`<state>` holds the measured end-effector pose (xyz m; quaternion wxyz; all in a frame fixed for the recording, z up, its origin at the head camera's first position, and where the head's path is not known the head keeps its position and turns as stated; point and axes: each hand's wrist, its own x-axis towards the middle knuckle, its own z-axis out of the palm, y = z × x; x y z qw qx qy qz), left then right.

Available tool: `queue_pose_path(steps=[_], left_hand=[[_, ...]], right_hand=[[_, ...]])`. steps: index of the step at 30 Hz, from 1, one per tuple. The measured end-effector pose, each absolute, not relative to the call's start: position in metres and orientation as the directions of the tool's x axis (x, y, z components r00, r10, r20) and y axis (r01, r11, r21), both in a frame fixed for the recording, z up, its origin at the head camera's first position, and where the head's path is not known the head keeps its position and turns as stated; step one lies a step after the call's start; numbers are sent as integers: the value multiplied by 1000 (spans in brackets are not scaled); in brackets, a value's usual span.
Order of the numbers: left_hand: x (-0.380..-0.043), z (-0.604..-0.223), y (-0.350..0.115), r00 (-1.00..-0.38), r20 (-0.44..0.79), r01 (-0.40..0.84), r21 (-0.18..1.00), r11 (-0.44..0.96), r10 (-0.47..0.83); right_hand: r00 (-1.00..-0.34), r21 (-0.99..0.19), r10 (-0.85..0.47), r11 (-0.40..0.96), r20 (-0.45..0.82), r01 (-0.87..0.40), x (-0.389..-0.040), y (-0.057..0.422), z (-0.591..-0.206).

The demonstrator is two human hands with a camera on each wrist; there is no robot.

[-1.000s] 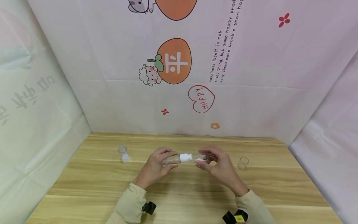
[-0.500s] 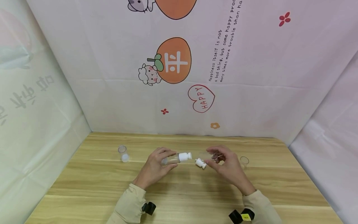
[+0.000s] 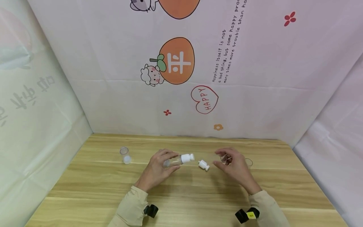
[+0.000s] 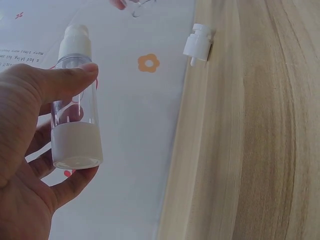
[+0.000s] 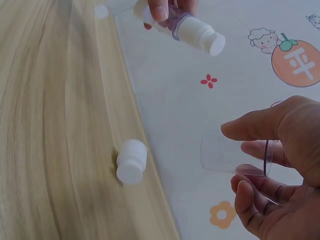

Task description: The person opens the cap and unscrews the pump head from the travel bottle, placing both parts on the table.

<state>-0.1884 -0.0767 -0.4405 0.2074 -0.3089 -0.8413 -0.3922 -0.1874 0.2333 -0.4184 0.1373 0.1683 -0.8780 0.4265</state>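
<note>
A clear spray bottle with a white top and white base (image 4: 76, 145) tilts in my left hand (image 3: 156, 168); the thumb and fingers grip its body, and the white top points right. My right hand (image 3: 236, 167) holds a clear plastic cap (image 5: 212, 156) between thumb and fingers, well apart from the bottle. On the table between the hands, a loose white pump head (image 3: 203, 165) lies on its side. It touches neither hand.
A clear container with a white base (image 3: 126, 160) stands at the back left of the wooden table (image 3: 187, 201). Behind my right hand shows the rim of another clear cylinder (image 3: 252, 162), mostly hidden. A printed white cloth (image 3: 249, 107) rises behind the table.
My right hand has moved right with the clear cap, away from the bottle. The white pump head, earlier inside the cap, now lies on the table. My left hand has stayed almost still.
</note>
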Motion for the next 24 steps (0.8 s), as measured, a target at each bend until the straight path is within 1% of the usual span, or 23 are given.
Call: queue_pose_path(steps=[11, 24], left_hand=[[-188, -442, -77, -745, 569, 657, 540, 525, 347], [-188, -444, -78, -742, 574, 663, 552, 505, 347]], right_hand=[[-922, -601, -157, 718, 353, -352, -198, 243, -433], [-966, -557, -153, 793, 209, -246, -206, 251, -441]])
